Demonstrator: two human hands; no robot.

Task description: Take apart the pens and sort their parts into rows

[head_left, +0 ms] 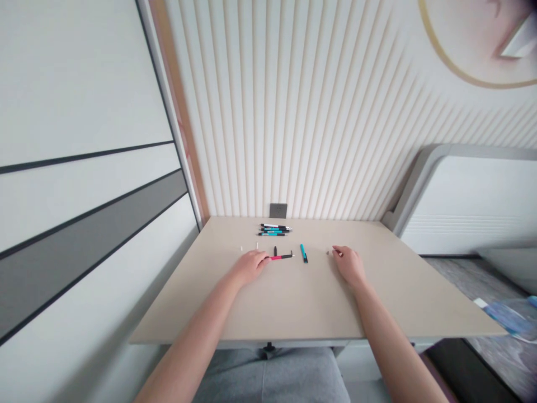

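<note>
My left hand [250,267] is closed on the rear end of a red-and-black pen [280,257], which points right, low over the table. Just beyond that pen is a short black piece [276,251], perhaps a pen part. A teal pen barrel with a black end [304,253] lies between my hands. My right hand [349,264] rests on the table with its fingers pinched together; something small and dark shows at the fingertips, too small to name. Beside them lies a tiny silvery piece [328,252]. Two small white pieces, one a thin stick [257,245], lie past my left hand.
Several pens [274,230] in teal, white and black lie in a row at the back of the beige table [302,308]. A dark wall socket [278,210] sits behind them on the ribbed wall. A white cabinet stands left; a bed with a pale headboard [474,196] stands right.
</note>
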